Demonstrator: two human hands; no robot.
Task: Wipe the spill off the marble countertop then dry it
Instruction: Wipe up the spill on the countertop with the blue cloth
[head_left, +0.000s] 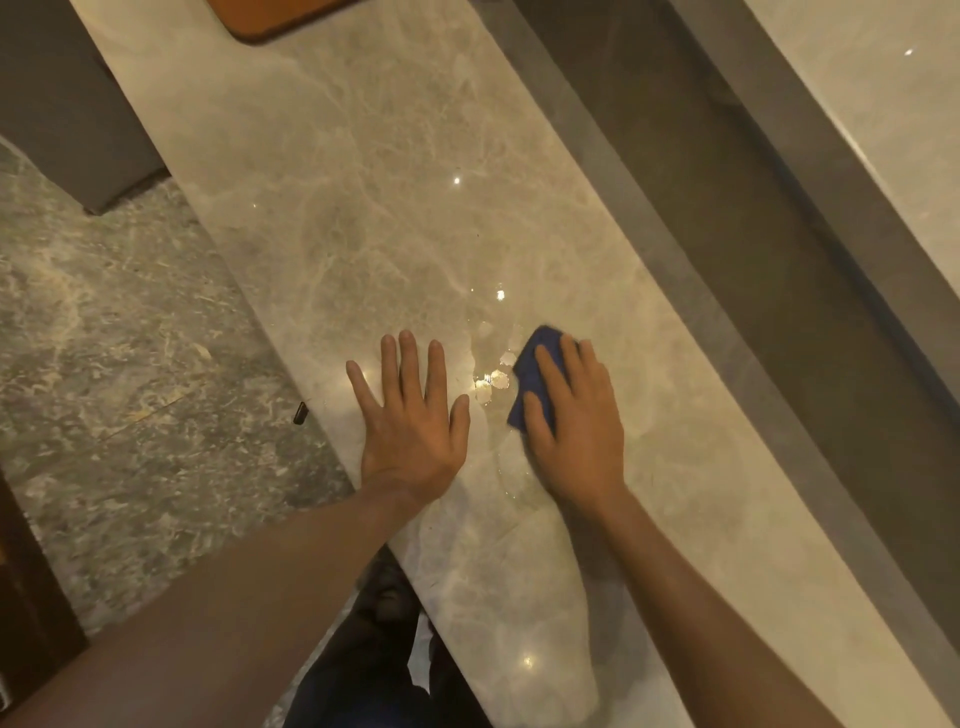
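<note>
The spill (491, 382) lies as a patch of glinting droplets and thin film on the countertop (395, 218), and everything else is arranged around it. The right hand (574, 415) lies flat on a blue cloth (537, 358) just right of the spill, fingers spread and pressing down rather than curled in a grip, so the cloth is pinned beneath the palm; that looks like a way to spread pressure for a sweep leftward into the wet patch. The left hand (413, 415) rests fully open and empty just left of the spill, palm down near the counter's front edge, probably bracing the body while the other arm works. Wiping seems barely under way, since the droplets are not yet touched and drying has not begun. Most of the cloth is hidden under the right hand, so its size and folding cannot be judged. The film's outline toward the wrists is faint against the marble veining and the lamp glare. Far beyond the spill, an orange-brown object (275, 18) is cut off by the frame, and left of the left hand a small dark item (300, 413) at the counter's edge is too small to identify.
</note>
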